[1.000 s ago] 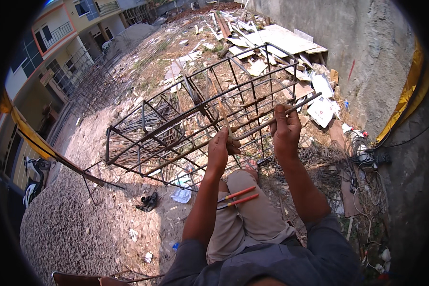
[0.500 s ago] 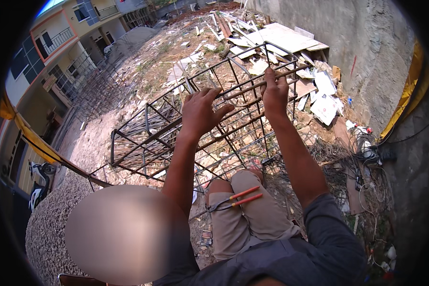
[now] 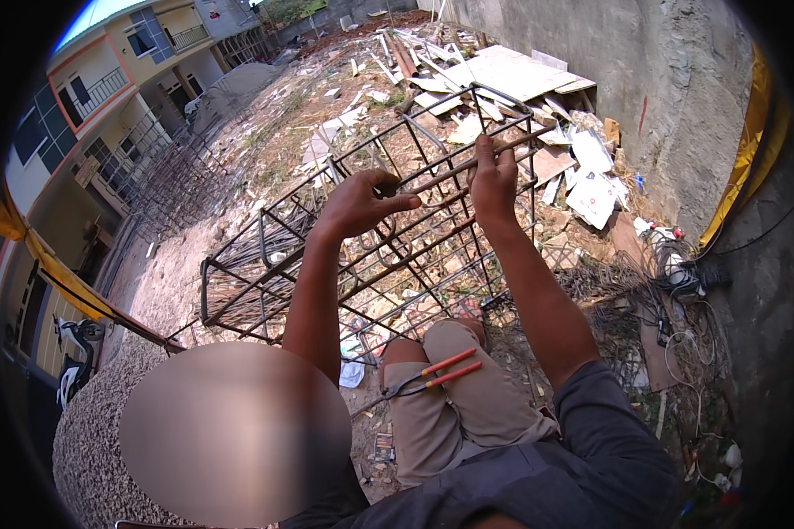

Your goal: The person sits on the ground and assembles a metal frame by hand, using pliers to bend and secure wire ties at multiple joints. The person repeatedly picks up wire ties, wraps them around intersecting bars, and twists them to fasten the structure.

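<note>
A long cage of dark steel rebar [image 3: 415,254], with square stirrups along it, lies slantwise in front of me. My right hand [image 3: 493,181] is closed around a steel bar [image 3: 527,141] at the cage's upper right side. Close to the same bar's left part is my left hand [image 3: 359,204], its thumb stretched out and apart from the bent fingers; some fingertips are hidden. Pincers with red handles [image 3: 450,370] rest across my thighs, jaws to the left.
Loose rods [image 3: 238,286] lie beneath the cage's left end. White broken boards [image 3: 525,75] are piled by the concrete wall [image 3: 670,115]. Tangled wire and cables [image 3: 679,291] lie to the right. Gravel [image 3: 97,423] and a parked motorbike [image 3: 75,361] are at the left.
My left hand has come slightly down and left, its fingers drawing back from the bar. My right hand has shifted a little left and down, still gripping the bar.
</note>
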`<state>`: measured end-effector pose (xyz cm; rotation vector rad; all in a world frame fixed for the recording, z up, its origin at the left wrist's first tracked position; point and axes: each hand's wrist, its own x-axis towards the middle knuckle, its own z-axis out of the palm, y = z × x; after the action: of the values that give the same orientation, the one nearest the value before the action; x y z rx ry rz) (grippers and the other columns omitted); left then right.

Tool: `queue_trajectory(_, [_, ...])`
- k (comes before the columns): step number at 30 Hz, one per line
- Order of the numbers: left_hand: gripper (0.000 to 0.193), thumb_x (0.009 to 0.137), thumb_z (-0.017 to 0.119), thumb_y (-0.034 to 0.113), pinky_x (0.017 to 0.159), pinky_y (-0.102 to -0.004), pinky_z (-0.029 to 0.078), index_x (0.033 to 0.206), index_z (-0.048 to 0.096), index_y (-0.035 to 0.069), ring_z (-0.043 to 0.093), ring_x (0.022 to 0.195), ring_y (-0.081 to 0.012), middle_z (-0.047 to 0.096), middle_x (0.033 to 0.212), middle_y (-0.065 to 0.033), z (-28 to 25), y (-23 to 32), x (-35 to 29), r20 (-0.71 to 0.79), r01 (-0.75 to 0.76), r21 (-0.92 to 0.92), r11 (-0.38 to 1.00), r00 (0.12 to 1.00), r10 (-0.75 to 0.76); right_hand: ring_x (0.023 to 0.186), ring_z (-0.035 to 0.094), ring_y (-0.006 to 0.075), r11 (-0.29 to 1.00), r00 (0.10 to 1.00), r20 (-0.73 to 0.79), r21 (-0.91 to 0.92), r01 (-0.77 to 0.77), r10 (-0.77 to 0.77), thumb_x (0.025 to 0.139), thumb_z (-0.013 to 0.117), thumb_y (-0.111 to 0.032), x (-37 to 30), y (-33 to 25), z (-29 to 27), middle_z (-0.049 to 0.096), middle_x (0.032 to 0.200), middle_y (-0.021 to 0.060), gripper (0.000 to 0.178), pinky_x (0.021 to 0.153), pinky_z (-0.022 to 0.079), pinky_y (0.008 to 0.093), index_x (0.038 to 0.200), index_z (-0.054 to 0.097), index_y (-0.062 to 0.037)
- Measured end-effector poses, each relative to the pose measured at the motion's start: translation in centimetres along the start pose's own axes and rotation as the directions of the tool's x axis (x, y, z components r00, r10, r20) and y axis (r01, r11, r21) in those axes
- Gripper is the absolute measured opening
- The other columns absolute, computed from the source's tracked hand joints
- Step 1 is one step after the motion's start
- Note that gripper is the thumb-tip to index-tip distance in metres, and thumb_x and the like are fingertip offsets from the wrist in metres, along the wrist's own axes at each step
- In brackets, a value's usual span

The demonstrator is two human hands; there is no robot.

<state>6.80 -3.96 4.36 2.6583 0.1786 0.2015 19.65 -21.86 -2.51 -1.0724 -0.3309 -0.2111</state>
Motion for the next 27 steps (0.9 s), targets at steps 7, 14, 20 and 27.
queue_trajectory(7, [0.093,0.064,0.089,0.065,0.095,-0.0383,0.055,0.125,0.066,-0.001,0.071,0.107,-0.028,0.073,0.116,-0.0172,0.8,0.5,-0.6,-0.088,-0.008,0.104,0.995,0.996,0.017,0.058,0.053,0.0062,0.986,0.991,0.029,-0.103,-0.128,0.132,0.105,0.058,-0.037,-2.2,-1.3,-1.9,0.057,0.072,-0.0016,0.031,0.052,0.042,0.0222,0.101,0.057,-0.0062])
queue_trajectory(14, [0.077,0.066,0.086,0.065,0.097,-0.0439,0.044,0.113,0.065,0.007,0.071,0.09,-0.0285,0.076,0.093,-0.0073,3.4,1.2,-0.5,-0.159,0.021,0.425,0.905,0.986,0.053,0.05,0.046,0.0051,0.947,0.947,-0.041,-0.029,-0.32,0.319,0.106,0.057,-0.037,-5.6,7.6,-6.2,0.061,0.069,0.0014,0.033,0.044,0.035,0.0236,0.097,0.057,-0.006])
queue_trajectory(20, [0.08,0.067,0.087,0.062,0.096,-0.0442,0.042,0.118,0.057,0.007,0.069,0.091,-0.0287,0.073,0.089,-0.0057,4.2,0.2,-0.7,-0.176,-0.025,0.487,0.873,0.976,0.127,0.045,0.039,0.0057,0.88,0.882,-0.047,0.118,-0.461,0.468,0.106,0.056,-0.039,-6.7,11.4,-7.7,0.064,0.067,0.0059,0.036,0.041,0.028,0.0261,0.091,0.058,-0.006])
queue_trajectory(27, [0.097,0.062,0.086,0.068,0.098,-0.044,0.041,0.126,0.053,0.004,0.066,0.098,-0.0266,0.07,0.096,-0.0055,5.3,-0.3,-1.2,-0.218,-0.063,0.583,0.81,0.948,0.231,0.047,0.044,0.0062,0.883,0.89,-0.143,0.265,-0.387,0.433,0.105,0.057,-0.039,-7.0,12.7,-6.5,0.064,0.068,0.0049,0.035,0.042,0.032,0.0241,0.089,0.056,-0.0073])
